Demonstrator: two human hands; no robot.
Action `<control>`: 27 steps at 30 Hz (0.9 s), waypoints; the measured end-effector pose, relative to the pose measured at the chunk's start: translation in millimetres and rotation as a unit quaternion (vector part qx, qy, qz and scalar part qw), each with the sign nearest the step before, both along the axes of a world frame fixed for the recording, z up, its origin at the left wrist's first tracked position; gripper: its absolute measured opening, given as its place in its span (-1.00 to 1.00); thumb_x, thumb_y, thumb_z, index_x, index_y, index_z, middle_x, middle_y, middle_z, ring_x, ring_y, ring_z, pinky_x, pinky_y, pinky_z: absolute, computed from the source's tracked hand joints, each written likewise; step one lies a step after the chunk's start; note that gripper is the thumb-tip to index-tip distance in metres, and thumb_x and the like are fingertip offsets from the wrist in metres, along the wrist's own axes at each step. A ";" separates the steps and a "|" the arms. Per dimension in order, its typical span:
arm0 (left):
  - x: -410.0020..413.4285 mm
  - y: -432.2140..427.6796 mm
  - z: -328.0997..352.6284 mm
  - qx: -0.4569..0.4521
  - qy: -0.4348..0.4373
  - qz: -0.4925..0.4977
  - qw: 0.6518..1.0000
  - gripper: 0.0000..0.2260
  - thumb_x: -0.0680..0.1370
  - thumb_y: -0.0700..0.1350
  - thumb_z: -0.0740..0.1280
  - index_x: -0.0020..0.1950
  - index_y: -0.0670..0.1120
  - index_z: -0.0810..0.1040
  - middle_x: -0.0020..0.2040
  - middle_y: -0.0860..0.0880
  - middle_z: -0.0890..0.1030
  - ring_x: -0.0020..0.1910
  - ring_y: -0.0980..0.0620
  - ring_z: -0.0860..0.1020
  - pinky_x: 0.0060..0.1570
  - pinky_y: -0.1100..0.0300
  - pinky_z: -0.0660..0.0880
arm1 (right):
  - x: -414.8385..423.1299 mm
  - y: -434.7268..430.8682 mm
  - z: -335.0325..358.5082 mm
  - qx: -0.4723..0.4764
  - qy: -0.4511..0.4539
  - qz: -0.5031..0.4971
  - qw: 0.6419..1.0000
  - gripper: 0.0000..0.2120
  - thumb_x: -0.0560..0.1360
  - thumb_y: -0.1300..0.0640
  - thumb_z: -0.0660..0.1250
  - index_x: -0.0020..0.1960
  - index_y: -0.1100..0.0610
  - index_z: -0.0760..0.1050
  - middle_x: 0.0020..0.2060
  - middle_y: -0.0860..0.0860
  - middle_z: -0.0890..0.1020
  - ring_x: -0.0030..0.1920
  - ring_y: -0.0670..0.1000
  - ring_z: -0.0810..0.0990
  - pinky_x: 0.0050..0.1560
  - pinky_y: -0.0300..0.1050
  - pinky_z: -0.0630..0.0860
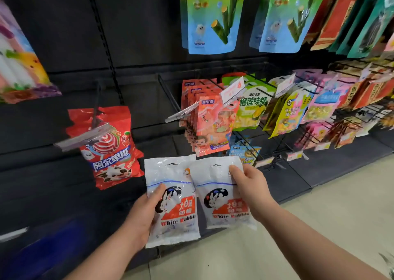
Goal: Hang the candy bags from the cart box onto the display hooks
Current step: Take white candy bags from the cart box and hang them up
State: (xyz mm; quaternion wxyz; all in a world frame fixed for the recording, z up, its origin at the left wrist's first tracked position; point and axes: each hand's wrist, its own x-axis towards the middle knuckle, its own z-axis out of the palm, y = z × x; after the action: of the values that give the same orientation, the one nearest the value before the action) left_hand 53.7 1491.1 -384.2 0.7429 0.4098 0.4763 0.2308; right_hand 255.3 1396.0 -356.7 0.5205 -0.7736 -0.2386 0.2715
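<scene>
Two white candy bags printed "White Rabbit", lower centre of frame, side by side, both face-on to the camera and held in the air in front of the display, on no hook.
- left candy bag [174, 220]: upright, slightly tilted, hang-hole end at the top.
- right candy bag [219, 207]: a little higher in frame. Its upper left edge meets or overlaps the left bag's upper right edge; lower down the two are apart.

Hands:
- left hand [142, 215]: grips the left bag at its left edge. Thumb lies on the front near the blue seal line; fingers are behind the bag, out of sight.
- right hand [251, 192]: pinches the right bag at its upper right corner. Thumb is on the front; fingers are hidden behind.

Display, moving outward:
- Just above the bags, centre frame: a hook [181, 114] with a clear label holder at its tip. No bag shows on its visible part.
- Beside it to the right: a row of salmon-pink bags [211, 126] on its own hook, then green bags [251, 109], then yellow and pink packs running to the right edge of the frame.
- Left of the white bags: a red candy bag [110, 151] hanging on a hook with a clear label strip across its front.
- Upper centre: blue-green pouches [213, 19] with seaweed-roll pictures.
- Upper left: black back panel [64, 24].
- Lower right: pale floor [319, 226].
</scene>
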 end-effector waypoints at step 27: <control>12.6 20.0 -52.8 0.025 -0.073 0.233 0.969 -0.67 0.49 0.07 0.31 0.17 -0.05 0.60 0.01 -0.12 0.71 -0.05 -0.10 0.69 -0.04 -0.09 0.57 | 32.4 154.5 -10.5 0.177 0.063 0.142 0.972 -0.80 0.40 0.00 0.36 -0.23 0.10 0.43 -0.22 0.15 0.53 -0.20 0.13 0.55 -0.09 0.32 0.55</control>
State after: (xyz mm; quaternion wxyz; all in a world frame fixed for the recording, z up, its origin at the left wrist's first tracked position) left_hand 66.4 1511.1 -436.9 0.6908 0.2877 0.4977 0.4385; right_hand 287.7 1550.4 -367.3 0.6191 -0.6089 -0.3572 0.3441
